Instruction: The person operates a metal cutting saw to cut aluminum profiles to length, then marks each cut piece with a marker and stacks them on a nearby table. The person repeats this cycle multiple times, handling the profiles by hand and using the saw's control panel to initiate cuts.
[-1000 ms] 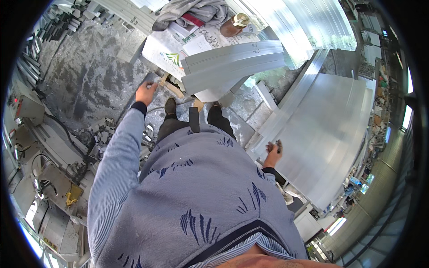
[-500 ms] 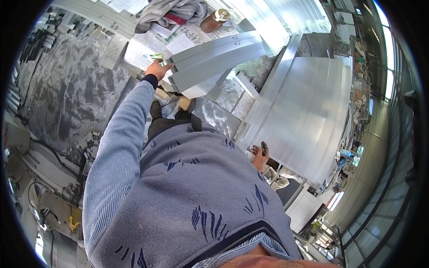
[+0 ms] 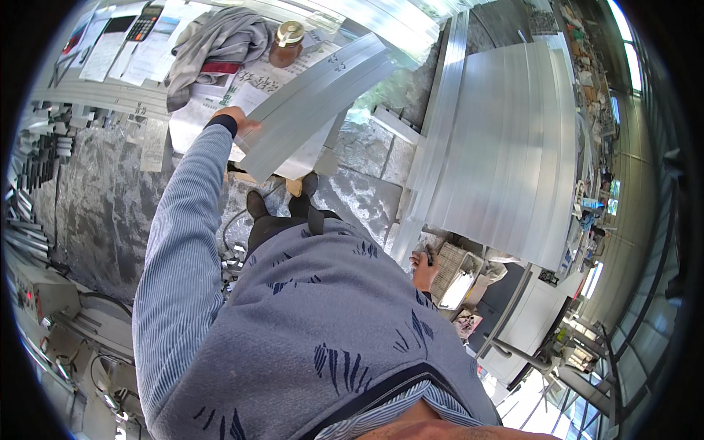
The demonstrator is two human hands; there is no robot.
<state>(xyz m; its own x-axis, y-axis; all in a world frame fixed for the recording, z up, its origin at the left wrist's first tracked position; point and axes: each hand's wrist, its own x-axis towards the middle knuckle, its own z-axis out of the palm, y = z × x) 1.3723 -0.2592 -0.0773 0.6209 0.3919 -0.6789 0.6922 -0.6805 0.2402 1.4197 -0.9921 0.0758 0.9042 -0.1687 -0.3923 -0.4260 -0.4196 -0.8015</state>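
My left hand [image 3: 236, 119] is at the near corner of a pair of long silvery metal profiles [image 3: 319, 99]. Its thumb lies along their edge, and the other fingers are partly hidden. The profiles lie slantwise over a paper-covered bench, with dark handwritten marks near their far end. Low beside my right hip, my right hand [image 3: 424, 270] is closed around a short black marker pen [image 3: 430, 255]. That hand is next to the near edge of a wide stack of metal profiles [image 3: 499, 154].
On the bench are a brown jar [image 3: 287, 45], a grey cloth [image 3: 224, 45], papers and a calculator [image 3: 144, 23]. A wire basket [image 3: 456, 270] stands by my right hand. Cut profile pieces [image 3: 44, 158] are piled at the far left. A grey mat covers the floor on the left.
The view has shifted, showing more of the bench's left side. The near end of the profiles has turned, so their dark hollow ends no longer show. My right hand still holds the marker pen.
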